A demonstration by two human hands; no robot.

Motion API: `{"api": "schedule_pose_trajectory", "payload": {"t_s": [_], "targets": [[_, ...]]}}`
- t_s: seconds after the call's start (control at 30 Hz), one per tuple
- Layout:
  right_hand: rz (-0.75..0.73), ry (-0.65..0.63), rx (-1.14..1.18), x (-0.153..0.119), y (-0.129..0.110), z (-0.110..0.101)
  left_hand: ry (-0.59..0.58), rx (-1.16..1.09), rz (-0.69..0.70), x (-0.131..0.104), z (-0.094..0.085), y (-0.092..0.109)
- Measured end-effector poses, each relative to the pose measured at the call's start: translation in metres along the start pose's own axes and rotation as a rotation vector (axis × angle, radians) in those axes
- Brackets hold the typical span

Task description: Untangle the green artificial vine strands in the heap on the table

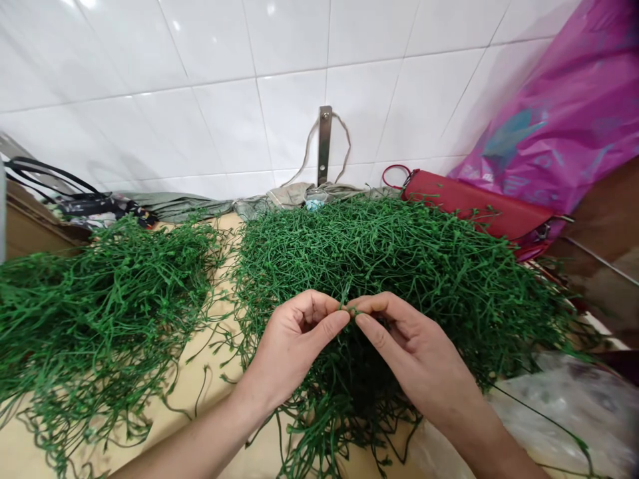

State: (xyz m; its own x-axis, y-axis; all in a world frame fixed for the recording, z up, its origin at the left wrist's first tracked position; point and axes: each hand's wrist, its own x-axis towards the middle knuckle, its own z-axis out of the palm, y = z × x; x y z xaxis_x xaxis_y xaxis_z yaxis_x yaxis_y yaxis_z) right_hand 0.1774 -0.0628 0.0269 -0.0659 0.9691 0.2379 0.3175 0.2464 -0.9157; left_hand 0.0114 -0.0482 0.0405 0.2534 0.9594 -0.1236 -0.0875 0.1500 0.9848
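A head-worn camera looks forward and down over nearby hands (292, 349) toward a tiled wall (289, 120).

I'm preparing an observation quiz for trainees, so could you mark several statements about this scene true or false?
1. The left hand and right hand pinch a small green piece. True.
2. The red bag lies left of both hands. False: the red bag lies at the right.
3. A metal bracket stands against the white tiled wall. True.
4. Only one green pile is visible. False: there are two, a larger pile and a left pile.
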Motion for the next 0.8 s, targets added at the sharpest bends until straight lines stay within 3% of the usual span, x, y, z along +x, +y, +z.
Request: {"api": "schedule_pose_trajectory", "payload": {"t_s": [0.17, 0.4, 0.63, 0.8], "targets": [[0.070, -0.036, 0.127, 0.002, -0.004, -0.002, 0.022, 0.055, 0.008, 0.001, 0.000, -0.002], [-0.003, 0.059, -0.010, 0.001, -0.004, 0.000, 0.017, 0.126, 0.008, 0.000, -0.001, -0.006], [-0.318, 0.243, -0.417, -0.002, 0.012, 0.011, -0.050, 0.001, -0.115, 0.000, 0.003, -0.008], [-0.490, 0.169, -0.488, 0.000, 0.017, 0.008, -0.047, -0.035, -0.105, -0.002, 0.002, -0.004]]}}
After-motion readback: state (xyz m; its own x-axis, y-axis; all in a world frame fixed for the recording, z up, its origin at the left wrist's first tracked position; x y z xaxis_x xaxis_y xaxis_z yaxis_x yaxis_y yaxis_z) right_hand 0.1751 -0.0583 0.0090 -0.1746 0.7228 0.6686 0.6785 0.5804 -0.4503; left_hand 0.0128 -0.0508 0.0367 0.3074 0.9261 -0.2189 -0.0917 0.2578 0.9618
